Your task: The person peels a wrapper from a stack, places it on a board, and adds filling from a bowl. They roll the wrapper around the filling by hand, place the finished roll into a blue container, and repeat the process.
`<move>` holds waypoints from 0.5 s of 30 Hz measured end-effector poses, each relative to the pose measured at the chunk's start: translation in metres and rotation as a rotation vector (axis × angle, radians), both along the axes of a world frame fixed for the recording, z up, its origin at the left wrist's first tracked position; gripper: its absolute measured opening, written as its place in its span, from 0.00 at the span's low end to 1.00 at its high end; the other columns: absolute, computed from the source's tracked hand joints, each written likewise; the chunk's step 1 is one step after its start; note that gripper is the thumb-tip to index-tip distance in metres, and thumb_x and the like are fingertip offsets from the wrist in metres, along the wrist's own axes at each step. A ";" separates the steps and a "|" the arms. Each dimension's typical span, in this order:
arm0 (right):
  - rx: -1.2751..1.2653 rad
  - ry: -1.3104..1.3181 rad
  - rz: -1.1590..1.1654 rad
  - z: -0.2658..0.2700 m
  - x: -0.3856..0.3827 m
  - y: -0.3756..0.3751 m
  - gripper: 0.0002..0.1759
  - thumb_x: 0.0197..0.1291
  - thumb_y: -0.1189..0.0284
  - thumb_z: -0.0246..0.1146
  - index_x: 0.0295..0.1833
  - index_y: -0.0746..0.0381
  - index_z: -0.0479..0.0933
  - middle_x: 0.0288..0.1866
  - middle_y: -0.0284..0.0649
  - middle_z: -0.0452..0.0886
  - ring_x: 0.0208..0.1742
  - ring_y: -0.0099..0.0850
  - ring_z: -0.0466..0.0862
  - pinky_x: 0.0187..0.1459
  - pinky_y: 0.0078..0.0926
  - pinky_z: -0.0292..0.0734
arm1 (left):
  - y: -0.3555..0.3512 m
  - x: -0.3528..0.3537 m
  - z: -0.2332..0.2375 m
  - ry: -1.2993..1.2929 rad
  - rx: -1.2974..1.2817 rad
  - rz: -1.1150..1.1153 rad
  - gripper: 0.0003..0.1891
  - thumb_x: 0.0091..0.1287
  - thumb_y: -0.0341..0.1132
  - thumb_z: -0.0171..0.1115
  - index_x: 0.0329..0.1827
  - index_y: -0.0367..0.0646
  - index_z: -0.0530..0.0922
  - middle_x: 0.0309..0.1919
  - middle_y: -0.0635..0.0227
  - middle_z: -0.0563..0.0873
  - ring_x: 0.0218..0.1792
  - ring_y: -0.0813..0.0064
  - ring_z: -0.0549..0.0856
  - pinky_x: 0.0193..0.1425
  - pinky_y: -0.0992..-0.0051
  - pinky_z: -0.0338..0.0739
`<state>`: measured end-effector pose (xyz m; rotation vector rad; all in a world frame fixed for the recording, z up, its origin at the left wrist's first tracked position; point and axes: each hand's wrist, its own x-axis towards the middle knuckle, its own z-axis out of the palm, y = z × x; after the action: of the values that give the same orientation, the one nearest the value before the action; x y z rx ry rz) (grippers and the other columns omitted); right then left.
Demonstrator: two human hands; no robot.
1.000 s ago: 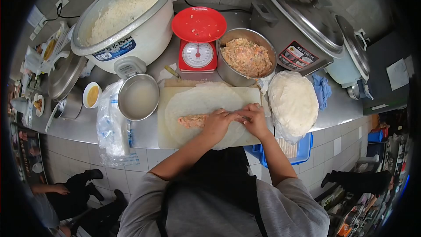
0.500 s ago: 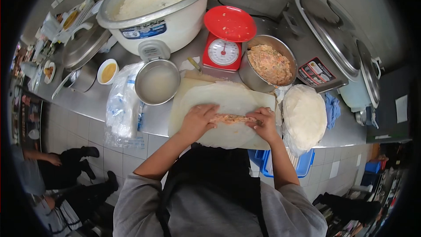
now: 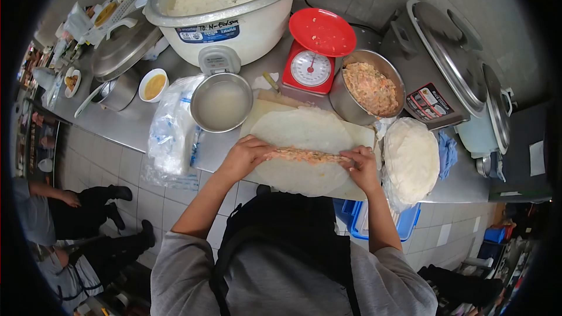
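A long strip of orange-pink filling (image 3: pixel 307 155) lies across a thin round wrapper (image 3: pixel 304 131) on a pale board (image 3: pixel 252 126). My left hand (image 3: pixel 244 157) pinches the strip's left end, and my right hand (image 3: pixel 360 165) has its fingers closed at the right end. To the right of the board sits a stack of round wrappers (image 3: pixel 411 161) on plastic. Behind the board a metal pot (image 3: pixel 345 102) holds more filling (image 3: pixel 370 88). A metal bowl of cloudy liquid (image 3: pixel 222 103) stands at its upper left.
A red scale (image 3: pixel 310 69) and a large white rice cooker (image 3: pixel 234 47) stand at the back. Plastic bags (image 3: pixel 171 131) lie left, near a bowl of yellow liquid (image 3: pixel 154 86). Large grey cooker (image 3: pixel 430 76) is at right. Other people (image 3: pixel 76 216) are beyond the counter's left.
My hands have moved farther apart, the left one leftward, and the strip of filling between them is longer. The camera view has shifted slightly.
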<state>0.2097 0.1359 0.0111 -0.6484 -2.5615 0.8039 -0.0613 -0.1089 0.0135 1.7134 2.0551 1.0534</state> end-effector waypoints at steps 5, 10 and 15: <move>0.195 -0.010 0.095 0.048 -0.034 -0.029 0.17 0.38 0.73 0.76 0.39 0.50 0.87 0.31 0.29 0.77 0.41 0.31 0.75 0.45 0.34 0.63 | 0.005 0.008 0.022 0.084 0.201 0.045 0.15 0.53 0.33 0.72 0.44 0.42 0.86 0.41 0.66 0.88 0.45 0.61 0.83 0.54 0.69 0.77; 0.101 0.016 0.217 0.026 -0.058 -0.034 0.11 0.35 0.74 0.75 0.28 0.49 0.85 0.31 0.23 0.81 0.41 0.29 0.76 0.47 0.32 0.61 | 0.035 0.035 -0.003 0.018 0.095 -0.012 0.12 0.54 0.33 0.72 0.41 0.42 0.87 0.45 0.65 0.88 0.48 0.62 0.84 0.54 0.68 0.78; 0.042 0.030 0.188 0.029 -0.061 -0.038 0.12 0.35 0.74 0.75 0.30 0.48 0.86 0.31 0.23 0.81 0.41 0.28 0.76 0.46 0.32 0.60 | 0.049 0.048 -0.009 0.128 0.069 -0.019 0.11 0.54 0.34 0.70 0.40 0.43 0.86 0.45 0.66 0.88 0.47 0.65 0.85 0.54 0.69 0.79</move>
<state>0.1487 0.0978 0.0400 -0.3846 -2.6325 0.8102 -0.0138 -0.0598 0.0042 1.8765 2.0961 1.0459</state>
